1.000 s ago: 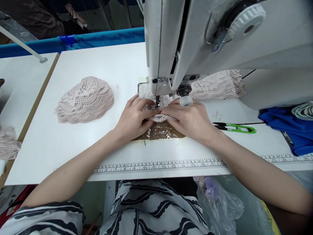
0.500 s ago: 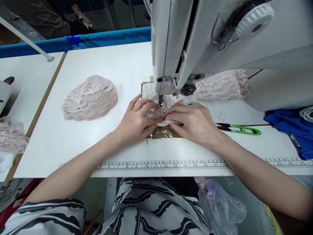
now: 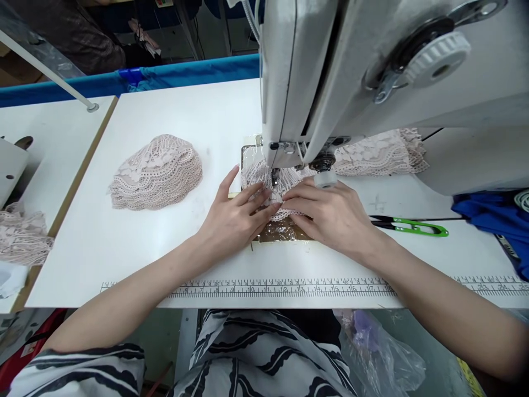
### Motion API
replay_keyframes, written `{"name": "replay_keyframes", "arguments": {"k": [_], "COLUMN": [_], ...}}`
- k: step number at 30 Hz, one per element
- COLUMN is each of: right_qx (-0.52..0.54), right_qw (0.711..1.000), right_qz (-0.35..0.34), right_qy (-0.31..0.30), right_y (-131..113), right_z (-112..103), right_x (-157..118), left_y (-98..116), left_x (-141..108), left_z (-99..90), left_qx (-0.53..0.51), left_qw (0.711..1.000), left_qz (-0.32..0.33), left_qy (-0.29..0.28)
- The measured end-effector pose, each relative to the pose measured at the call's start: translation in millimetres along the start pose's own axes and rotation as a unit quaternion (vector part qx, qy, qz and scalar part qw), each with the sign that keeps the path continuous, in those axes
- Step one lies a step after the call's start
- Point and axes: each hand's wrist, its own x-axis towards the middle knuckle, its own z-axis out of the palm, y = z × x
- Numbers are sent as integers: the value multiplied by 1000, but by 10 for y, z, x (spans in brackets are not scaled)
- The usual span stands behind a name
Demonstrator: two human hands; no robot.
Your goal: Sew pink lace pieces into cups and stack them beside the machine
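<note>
A beige lace piece (image 3: 285,214) lies under the presser foot (image 3: 275,176) of the sewing machine (image 3: 308,71), its scalloped edge toward me. My left hand (image 3: 235,218) is at the left of the lace, index finger and thumb closed at its edge, the outer fingers spread. From the right, my right hand (image 3: 330,212) pinches the same edge between thumb and fingers. The fingertips of both hands nearly meet just in front of the foot. My fingers cover part of the lace.
A stack of lace pieces (image 3: 157,173) sits at left, another lace pile (image 3: 382,154) behind my right hand. Green thread snips (image 3: 421,227) and blue cloth (image 3: 491,215) lie at right. A printed ruler (image 3: 285,289) runs along the front edge. More lace (image 3: 25,237) is far left.
The whole view has shifted slightly, so everything sits a little lower. My left hand's fingers have moved on the lace, its outer finger more raised. The lace edge looks flatter between my hands.
</note>
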Motion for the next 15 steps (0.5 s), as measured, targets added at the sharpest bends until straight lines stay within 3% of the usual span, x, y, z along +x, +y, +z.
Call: {"name": "replay_keyframes", "arguments": {"k": [15], "right_qx": [-46], "right_qw": [998], "right_qz": [14], "right_qy": [41], "right_y": [167], "right_z": [206], "right_x": [85], "left_y": [-245], "left_x": [107], "left_z": [187], "left_qx": [21], "left_qw": [999], "left_qz": [-13], "left_qy": [46]}}
